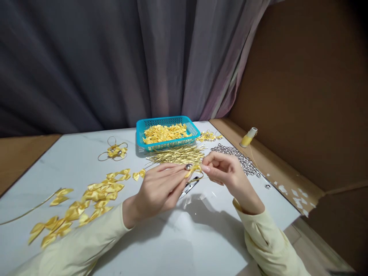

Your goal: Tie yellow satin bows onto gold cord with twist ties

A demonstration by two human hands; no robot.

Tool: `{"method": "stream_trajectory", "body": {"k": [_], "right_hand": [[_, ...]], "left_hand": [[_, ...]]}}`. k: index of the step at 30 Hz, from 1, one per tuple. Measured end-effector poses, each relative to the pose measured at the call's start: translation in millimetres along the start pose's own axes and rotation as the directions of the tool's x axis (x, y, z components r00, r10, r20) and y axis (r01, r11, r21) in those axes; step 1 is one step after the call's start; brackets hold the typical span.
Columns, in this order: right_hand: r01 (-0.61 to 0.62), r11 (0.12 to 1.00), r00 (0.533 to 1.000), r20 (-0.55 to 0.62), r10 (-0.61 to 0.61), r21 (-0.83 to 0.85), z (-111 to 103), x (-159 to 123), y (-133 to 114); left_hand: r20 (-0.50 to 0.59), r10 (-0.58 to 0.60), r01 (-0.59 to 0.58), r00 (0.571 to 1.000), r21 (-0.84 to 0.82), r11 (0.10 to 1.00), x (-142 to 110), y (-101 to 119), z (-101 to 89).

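The left hand (161, 188) is pinching a yellow bow (196, 168) near the middle of the desk (178, 249), with a silver bead (188, 167) sitting at its fingertips and a gold loop (199, 179) curving beneath. The right hand (230, 178) is holding its bent fingers against the bow's right end; whether it is gripping ribbon or thread cannot be told. Black-handled snips (192, 185) are lying just below, partly hidden. Gold wires (178, 155) are lying beyond the hands, before the blue basket (168, 145) near the far edge; silver beads (238, 157) are lying along the right edge, loose bows (100, 191) towards the left. In this inspector's judgement, sound handling is calling for a firm left pinch close to the bead, small and even right-hand movements, ribbon kept uncreased and the loop kept untwisted.
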State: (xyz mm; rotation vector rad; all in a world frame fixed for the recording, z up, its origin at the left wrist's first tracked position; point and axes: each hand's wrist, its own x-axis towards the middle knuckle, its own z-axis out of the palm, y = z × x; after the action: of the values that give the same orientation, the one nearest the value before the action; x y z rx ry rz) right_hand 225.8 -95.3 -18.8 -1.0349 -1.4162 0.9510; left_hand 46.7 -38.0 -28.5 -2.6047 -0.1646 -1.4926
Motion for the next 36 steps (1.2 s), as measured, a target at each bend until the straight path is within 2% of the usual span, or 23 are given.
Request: {"method": "stream_trajectory", "body": {"k": [7,12,23,27,33,36], "right_hand": [[0.214,0.931,0.976,0.027,-0.216,-0.296,3,-5,0],[0.242,0.891,0.97,0.08,-0.229,-0.384,4,-6,0],[0.275,0.83,0.961,0.17,-0.219,-0.486,8,-6,0],[0.307,0.825,0.951,0.192,-0.243,-0.474,8,-6,1],[0.288,0.864,0.958,0.113,-0.265,-0.413,6,-9,0],[0.291,0.876,0.957,0.117,-0.266,-0.384,5,-9,0]], "left_hand": [[0.005,0.001,-0.001,1.0,0.02,1.0,-6,-3,3.3],[0.05,0.021,-0.022,0.999,0.021,1.0,-11,-4,5.0],[0.06,0.053,-0.055,0.997,0.033,0.998,-13,-5,7.7],[0.051,0.051,-0.053,0.997,0.034,0.998,-14,-5,8.6],[0.038,0.017,-0.019,0.999,0.033,0.999,-14,-4,10.2],[0.036,0.008,-0.01,0.999,0.034,0.999,-13,-4,9.5]]}}
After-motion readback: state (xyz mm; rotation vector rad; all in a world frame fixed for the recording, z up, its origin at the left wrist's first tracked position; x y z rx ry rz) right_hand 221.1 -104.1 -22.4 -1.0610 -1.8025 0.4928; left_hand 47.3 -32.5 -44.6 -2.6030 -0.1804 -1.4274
